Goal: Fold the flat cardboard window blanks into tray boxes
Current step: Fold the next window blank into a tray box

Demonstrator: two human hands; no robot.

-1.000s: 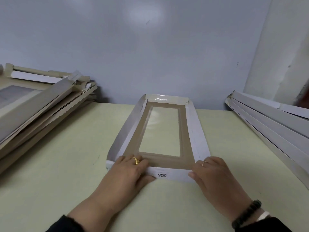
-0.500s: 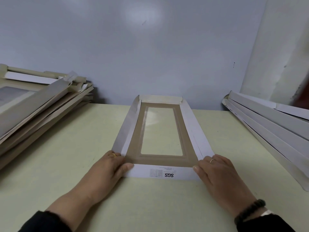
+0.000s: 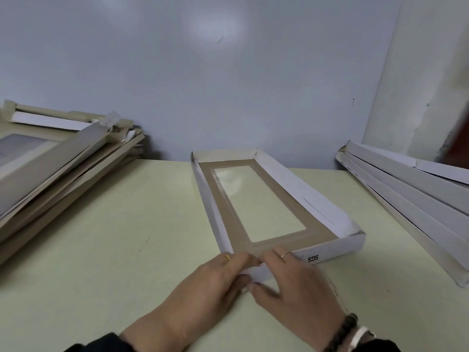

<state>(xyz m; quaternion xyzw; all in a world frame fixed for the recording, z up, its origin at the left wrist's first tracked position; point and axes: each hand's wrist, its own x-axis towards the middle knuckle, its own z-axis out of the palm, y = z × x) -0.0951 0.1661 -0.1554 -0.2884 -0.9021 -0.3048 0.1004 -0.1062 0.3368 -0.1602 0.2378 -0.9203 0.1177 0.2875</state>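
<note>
Since a moment ago you have turned the tray blank (image 3: 264, 207) so it is lying slanted on the table (image 3: 114, 237), and both hands have come together at its near left corner. Your left hand (image 3: 218, 283) and right hand (image 3: 291, 283) are pinching the white near wall there, fingers curled over its edge. Folded trays (image 3: 58, 158) are sitting stacked at left, flat blanks (image 3: 411, 194) at right.

your left hand (image 3: 215, 283) and right hand (image 3: 291, 283) pinch the near left corner of the window blank (image 3: 322, 204) together. it lies angled on the table (image 3: 101, 237), side walls raised.
</note>
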